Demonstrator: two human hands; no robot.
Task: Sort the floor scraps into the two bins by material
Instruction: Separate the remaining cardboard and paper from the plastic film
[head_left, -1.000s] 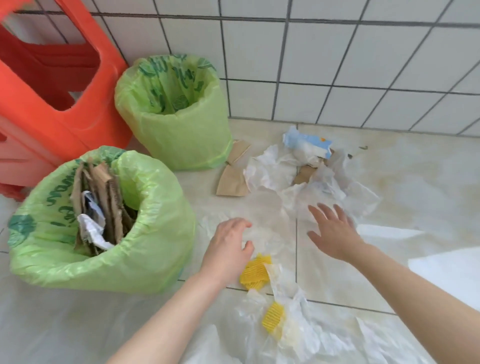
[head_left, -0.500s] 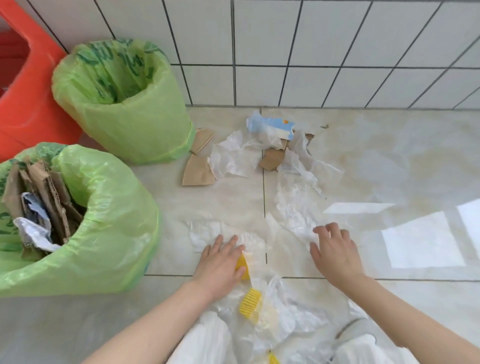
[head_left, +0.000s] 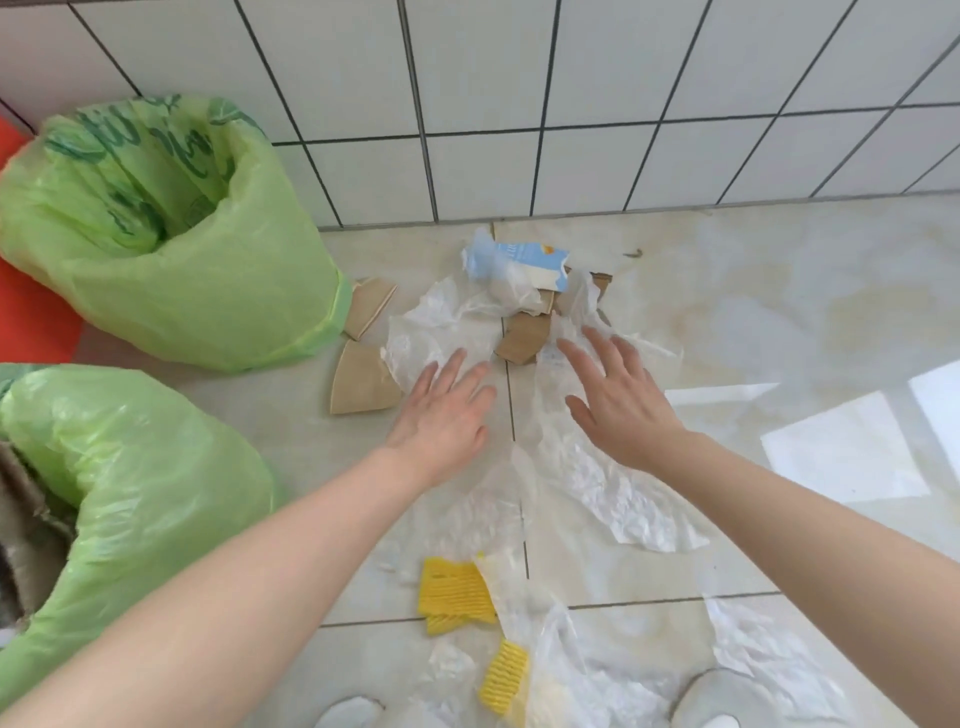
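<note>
Scraps lie on the tiled floor: clear plastic film (head_left: 441, 332), brown cardboard pieces (head_left: 361, 387), a blue and white carton scrap (head_left: 524, 260) and yellow ridged pieces (head_left: 454, 595). My left hand (head_left: 444, 415) stretches flat, fingers straight, its tips at the film's edge. My right hand (head_left: 618, 397) is spread open over a second sheet of clear film (head_left: 618, 493), holding nothing. The far green-lined bin (head_left: 171, 234) stands at the wall. The near green-lined bin (head_left: 130, 493) at the left holds cardboard.
A white tiled wall (head_left: 519, 104) closes off the far side. An orange plastic object (head_left: 31, 327) sits behind the bins at the left edge. More crumpled film (head_left: 597, 675) and two shoe tips (head_left: 711, 701) lie at the bottom of the view.
Both hands have moved forward, away from the yellow pieces, toward the film and cardboard by the wall. The view has shifted right, so the near bin sits further left.
</note>
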